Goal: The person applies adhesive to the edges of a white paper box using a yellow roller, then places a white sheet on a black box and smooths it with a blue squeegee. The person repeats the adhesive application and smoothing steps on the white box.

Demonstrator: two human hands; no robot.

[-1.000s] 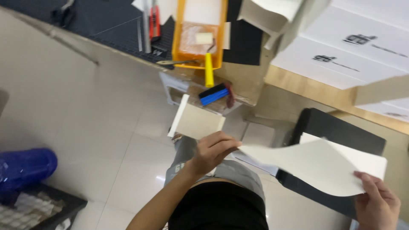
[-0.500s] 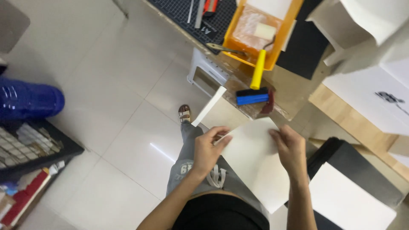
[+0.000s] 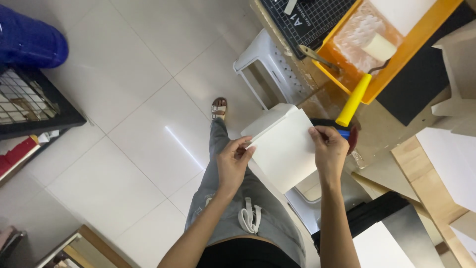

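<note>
Between both hands (image 3: 282,156), white box (image 3: 285,149), perhaps folded.

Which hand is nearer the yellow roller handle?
Right. The right hand sits just below the roller handle; the left hand is farther away, across the white sheet.

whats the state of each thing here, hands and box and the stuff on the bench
left hand: pinching the left edge of the white box
right hand: gripping the box's right top corner
white box: held in the air between both hands, a sheet lying against its face
paint roller: resting in the tray, yellow handle sticking out over the rim
orange tray: lying on the bench, roller inside
white stool: standing upright on the floor
</note>
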